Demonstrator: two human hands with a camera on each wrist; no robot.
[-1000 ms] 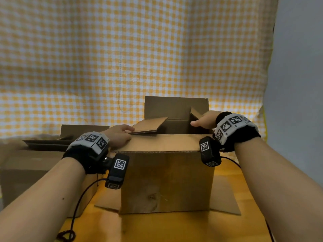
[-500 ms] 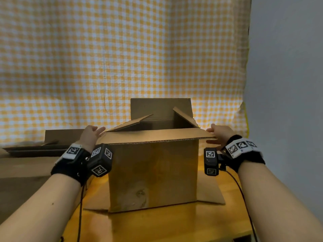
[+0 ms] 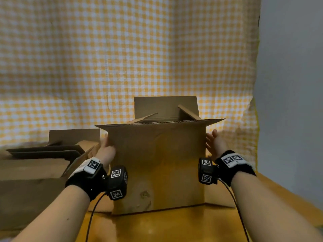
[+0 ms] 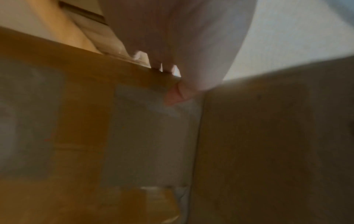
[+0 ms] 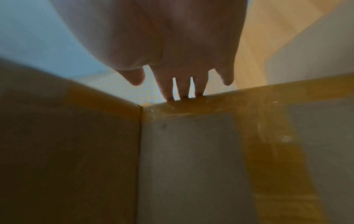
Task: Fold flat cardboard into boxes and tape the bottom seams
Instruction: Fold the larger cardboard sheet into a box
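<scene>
A brown cardboard box (image 3: 157,165) stands upright on the wooden table (image 3: 174,227), its top flaps partly raised and its lower flaps splayed out on the tabletop. My left hand (image 3: 106,149) lies flat against the box's left side, fingers straight, the thumb at the front corner. My right hand (image 3: 214,142) is at the box's right side with straight fingers. In the right wrist view the fingertips (image 5: 184,94) reach the top edge of that wall (image 5: 210,151). The left wrist view is blurred and shows the box walls (image 4: 268,144) close up.
Another open cardboard box (image 3: 35,172) with flat cardboard sheets (image 3: 45,151) on it stands at the left, close to my left arm. A yellow checked cloth (image 3: 122,58) hangs behind the table. A grey wall (image 3: 290,84) is at the right.
Both hands have left the top flaps and dropped to the box's two sides. The near flap, pressed down a second ago, now sticks out level. The view has tilted up.
</scene>
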